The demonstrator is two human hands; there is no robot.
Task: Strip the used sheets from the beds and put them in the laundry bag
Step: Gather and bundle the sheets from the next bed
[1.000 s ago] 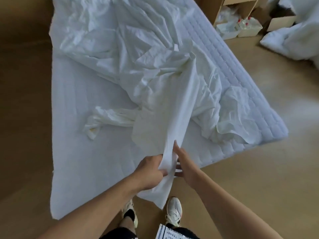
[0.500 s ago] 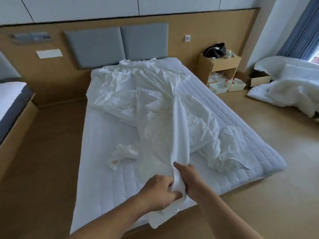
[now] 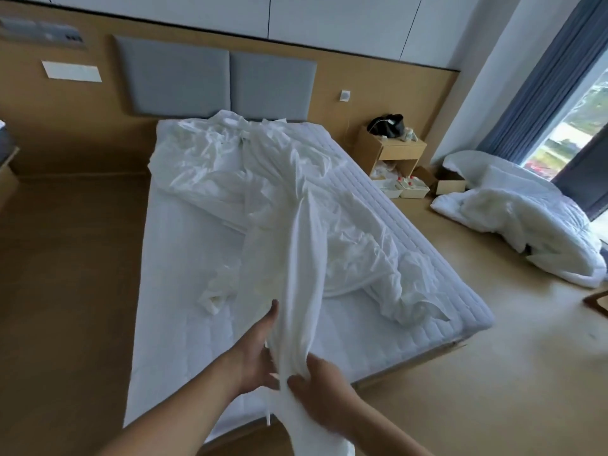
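Observation:
A crumpled white sheet [image 3: 263, 179] lies across the bare quilted mattress [image 3: 171, 317], and one end of it is drawn up in a long fold toward me at the bed's foot. My right hand [image 3: 320, 390] grips that bunched end, which hangs down below the hand. My left hand [image 3: 260, 353] lies against the left side of the same fold with its fingers stretched upward. A small twisted white cloth [image 3: 218, 287] sits on the mattress to the left of the fold. No laundry bag is in view.
A white duvet pile [image 3: 526, 222] lies on the floor at the right, by the window and blue curtain. A wooden nightstand [image 3: 390, 151] with a black bag stands right of the headboard, with boxes [image 3: 406, 189] on the floor beside it. Another bed's edge shows far left.
My view has lifted from the mattress to the whole room. The sheet end has been drawn further toward me; my left hand has loosened from gripping to flat, and my right hand now clasps the bunch.

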